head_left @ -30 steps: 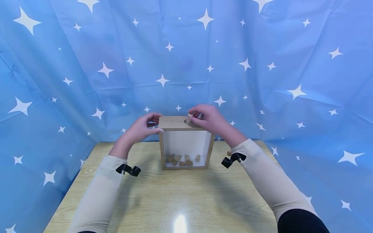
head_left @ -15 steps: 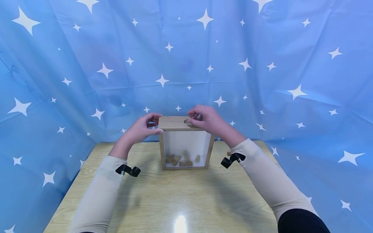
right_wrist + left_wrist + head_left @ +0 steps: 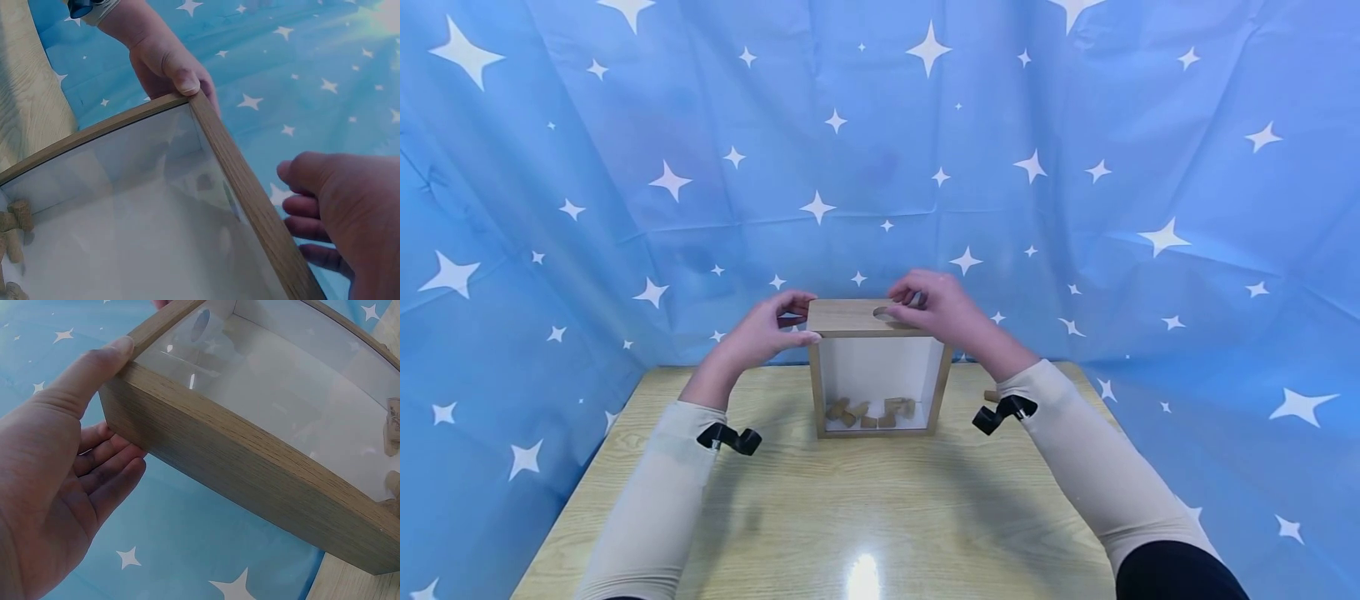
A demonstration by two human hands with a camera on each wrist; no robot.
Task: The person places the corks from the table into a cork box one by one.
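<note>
A wooden shadow box (image 3: pixel 842 317) with a clear front stands upright on the table, and its top has a round hole (image 3: pixel 879 313). Several wine corks (image 3: pixel 868 422) lie on its floor. My left hand (image 3: pixel 763 329) grips the top left corner, thumb on the front edge and fingers behind, as the left wrist view confirms. Just right of the hole hovers my right hand (image 3: pixel 942 307), its thumb close by the hole. In the right wrist view, this right hand (image 3: pixel 356 212) has loosely bent fingers apart from the box and nothing between them.
Part of another cork (image 3: pixel 992 396) shows on the wood-grain table (image 3: pixel 865 500), right of the box and beside the right wrist. Black mounts (image 3: pixel 730 437) stick out from both sleeves. A blue cloth with white stars (image 3: pixel 880 150) hangs behind and at both sides.
The right hand has let go of a cork, which fell through the hole; the corks on the box floor have shifted. My left hand has stayed on the corner.
</note>
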